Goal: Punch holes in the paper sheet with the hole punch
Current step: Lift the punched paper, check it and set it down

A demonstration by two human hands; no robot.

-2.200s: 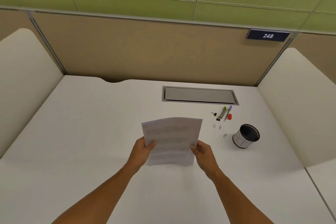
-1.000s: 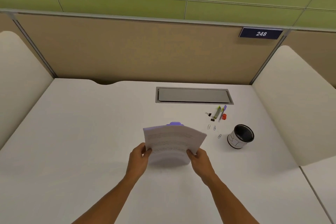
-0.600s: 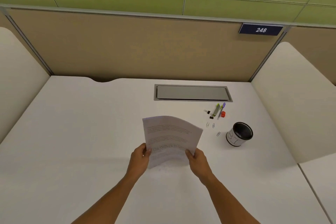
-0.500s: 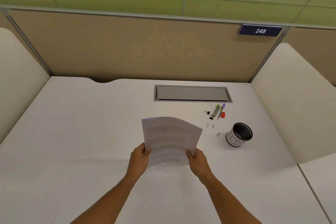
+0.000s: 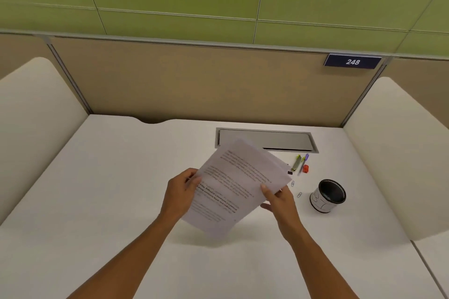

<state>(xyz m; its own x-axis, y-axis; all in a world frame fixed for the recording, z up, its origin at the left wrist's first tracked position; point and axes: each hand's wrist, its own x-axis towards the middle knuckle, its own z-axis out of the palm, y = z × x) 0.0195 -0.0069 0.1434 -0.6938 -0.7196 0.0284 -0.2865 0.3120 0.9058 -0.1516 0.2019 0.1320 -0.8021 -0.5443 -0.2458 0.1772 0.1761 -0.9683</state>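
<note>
A printed white paper sheet point(image 5: 237, 184) is held above the white desk point(image 5: 102, 189), turned clockwise so its top points up and to the right. My left hand point(image 5: 181, 192) pinches its left edge, thumb on the printed face. My right hand point(image 5: 277, 198) pinches its right edge, thumb on top and fingers underneath. The hole punch does not show in this frame; the raised sheet hides the desk behind it.
A black pen cup point(image 5: 328, 195) with a white label stands to the right. Beyond it lie pens point(image 5: 299, 164), a red small item point(image 5: 305, 168) and paper clips point(image 5: 296, 189). A grey cable hatch point(image 5: 286, 139) sits at the back; cream dividers point(image 5: 398, 153) flank the desk.
The sheet has been lifted and rotated clockwise from a squared, upright hold. Both hands stayed on its edges and rose with it. A purple object seen briefly behind the sheet is hidden now.
</note>
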